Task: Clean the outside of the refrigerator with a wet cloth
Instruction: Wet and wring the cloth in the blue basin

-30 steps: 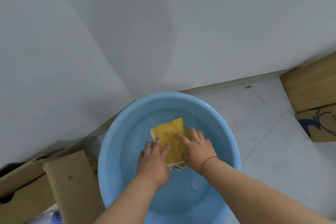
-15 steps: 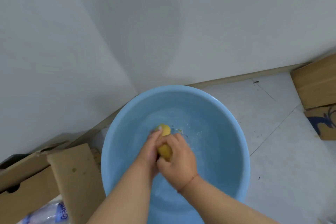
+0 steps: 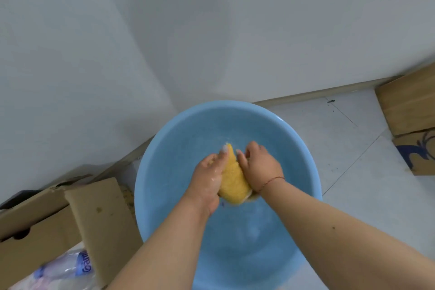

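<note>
Your left hand (image 3: pixel 211 172) and right hand (image 3: pixel 260 167) each grip the yellow cloth (image 3: pixel 233 179) between them, over the blue basin (image 3: pixel 303 162) — its long axis runs away from you (wringing, I judge), so twist about that line.

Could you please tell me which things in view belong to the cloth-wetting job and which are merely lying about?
In use: yellow cloth, blue basin, left hand, right hand.

Lying about: cardboard boxes left and right, plastic bottle.
</note>
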A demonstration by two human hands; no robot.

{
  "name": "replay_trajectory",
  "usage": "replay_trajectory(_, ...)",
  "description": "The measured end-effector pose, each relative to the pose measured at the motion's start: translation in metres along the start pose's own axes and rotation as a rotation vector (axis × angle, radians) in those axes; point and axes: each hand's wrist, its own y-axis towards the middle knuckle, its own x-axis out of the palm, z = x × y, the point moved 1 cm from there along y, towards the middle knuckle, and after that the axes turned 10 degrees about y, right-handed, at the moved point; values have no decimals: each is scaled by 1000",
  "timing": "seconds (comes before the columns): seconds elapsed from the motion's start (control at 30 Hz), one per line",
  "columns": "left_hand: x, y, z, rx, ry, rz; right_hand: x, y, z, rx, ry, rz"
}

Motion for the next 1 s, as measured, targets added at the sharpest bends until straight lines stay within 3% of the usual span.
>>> replay_trajectory(0.13, -14, 8, -26, 106, 366, 208, 16, -2, 36, 199, -78, 64)
replay_trajectory(0.2, -21, 16, -44, 25, 664, 140, 33, -12, 42, 162, -174, -78)
replay_trajectory(0.27, -21, 18, -51, -83, 825, 23, 50, -20, 36, 212, -64, -257)
replay_trajectory(0.33, -13, 13, -47, -219, 611, -45, 59, -23, 22, 354, 170, -314)
replay_trajectory(0.47, -12, -2, -25, -379, 13, -143, 48, -32, -17, 314, 472, -257)
replay_trajectory(0.6, -11, -16, 13, -284, -394, -263, 9, -52, -37, 416, 1080, -434)
replay_trajectory(0.67, -3, -19, 25, -292, -466, -286, -4, -51, -37, 516, 1257, -463)
replay_trajectory(0.73, 7, -20, 32, -363, -415, -303, -11, -43, -37, 511, 1054, -344)
replay_trajectory(0.8, 13, -21, 37, -385, -323, -310, -15, -39, -39, 267, 631, -188)
replay_trajectory(0.83, 13, -19, 39, -372, -303, -290, -16, -41, -41, 156, 561, -190)
replay_trajectory(0.9, 11, -16, 42, -317, -302, -266, -13, -44, -44, 121, 694, -331)
replay_trajectory(1.0, 10, -17, 49, -301, -234, -373, -13, -45, -41, 238, 848, -494)
